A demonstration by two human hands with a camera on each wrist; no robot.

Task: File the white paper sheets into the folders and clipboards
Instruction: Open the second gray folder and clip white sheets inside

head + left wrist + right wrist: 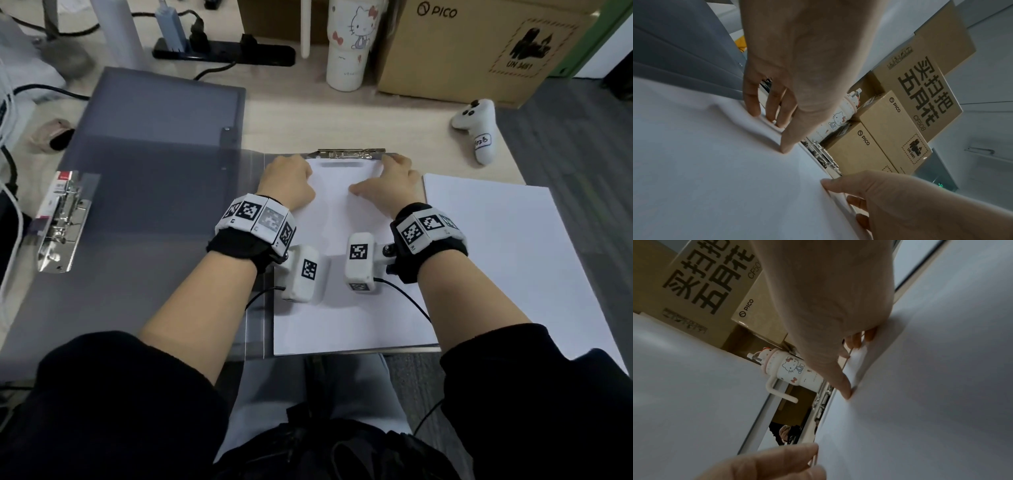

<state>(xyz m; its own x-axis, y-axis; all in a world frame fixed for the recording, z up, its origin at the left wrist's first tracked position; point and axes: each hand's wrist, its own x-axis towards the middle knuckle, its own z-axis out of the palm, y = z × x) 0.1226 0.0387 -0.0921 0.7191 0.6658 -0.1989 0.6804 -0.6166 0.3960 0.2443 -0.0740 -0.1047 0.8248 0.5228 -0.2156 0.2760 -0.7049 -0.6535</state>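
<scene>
Paper sheet [346, 219] lies on the clipboard [255, 342], its top edge at the metal clip [351, 154]. Left hand [286, 180] and right hand [394, 180] pinch its top corners with curled fingers [752, 104].

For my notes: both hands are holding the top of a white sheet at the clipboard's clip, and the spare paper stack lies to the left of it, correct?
Not quite: the head view shows the spare paper stack lying right of the clipboard, not left. The left hand and right hand do hold the white sheet.

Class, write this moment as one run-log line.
stage: seating sheet | left hand: pinches white paper sheet top | right hand: pinches same top edge | clip: just beyond edge | spare stack: right
</scene>
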